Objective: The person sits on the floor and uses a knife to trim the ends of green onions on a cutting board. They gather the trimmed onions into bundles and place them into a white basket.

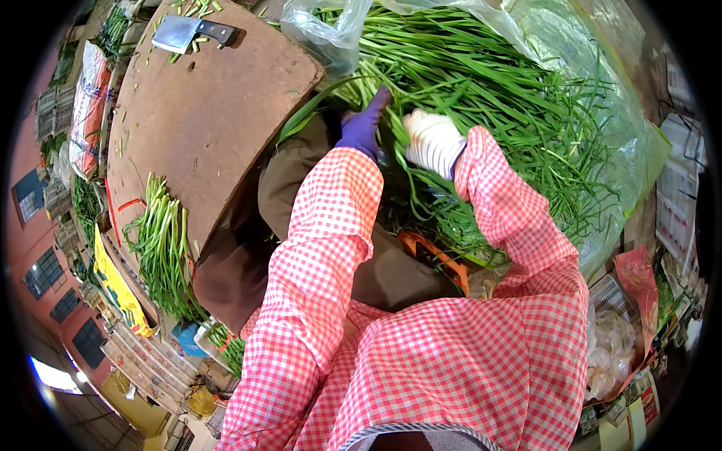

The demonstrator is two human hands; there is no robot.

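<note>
A big heap of long green garlic chives point(481, 75) lies in a clear plastic sheet point(626, 143) in front of me. My left hand point(362, 126), in a purple glove, is closed at the heap's near left edge, where pale stems and a few long leaves meet its fingers. Beside it, my right hand point(434, 140), in a white striped glove, is closed around some chives, with leaves hanging below it. A small gap with leaves in it separates the hands. The fingertips of both hands are partly hidden.
To the left stands a brown board point(203, 98) bearing a cleaver point(192, 33) and cut stem bits. A bundle of chives point(162, 248) leans at its near edge. An orange handle-like piece point(436, 259) lies by my lap. White crates point(677, 199) stand far right.
</note>
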